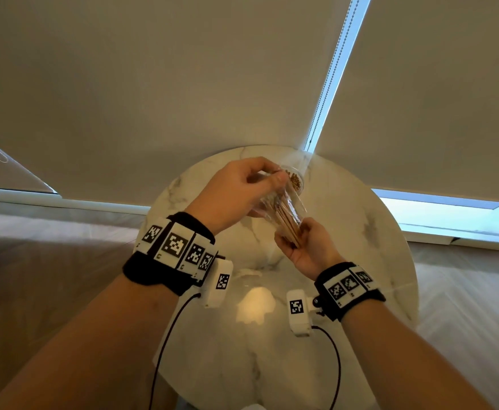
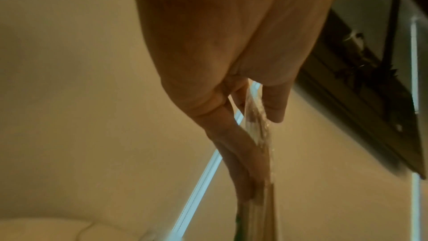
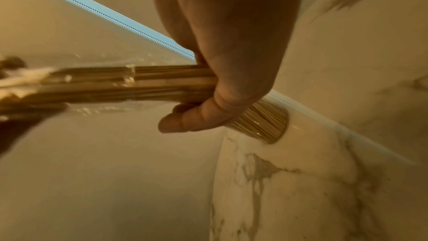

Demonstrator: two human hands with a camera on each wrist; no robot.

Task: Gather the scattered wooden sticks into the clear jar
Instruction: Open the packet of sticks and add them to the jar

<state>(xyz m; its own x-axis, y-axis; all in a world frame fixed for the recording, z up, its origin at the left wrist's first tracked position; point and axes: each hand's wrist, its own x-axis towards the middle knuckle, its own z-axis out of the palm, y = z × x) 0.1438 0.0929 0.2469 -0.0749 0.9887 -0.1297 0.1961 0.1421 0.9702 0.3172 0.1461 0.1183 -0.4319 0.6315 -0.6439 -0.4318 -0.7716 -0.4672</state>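
In the head view my left hand (image 1: 267, 182) grips a clear jar (image 1: 285, 199), tilted in the air over the table with its base pointing away from me. A thick bundle of wooden sticks (image 1: 286, 223) runs into the jar's mouth, and my right hand (image 1: 297, 242) grips the near end of the bundle. In the right wrist view my right hand (image 3: 185, 96) is wrapped around the sticks (image 3: 162, 83), whose cut ends (image 3: 266, 122) stick out behind the fist. In the left wrist view my left hand (image 2: 261, 153) lies along the jar (image 2: 254, 116). I see no loose sticks on the table.
A round white marble table (image 1: 360, 261) lies under both hands. Behind it hang closed roller blinds with a bead chain (image 1: 331, 75) in the bright gap between them. Black cables (image 1: 165, 335) trail from the wrist cameras over the table's near side.
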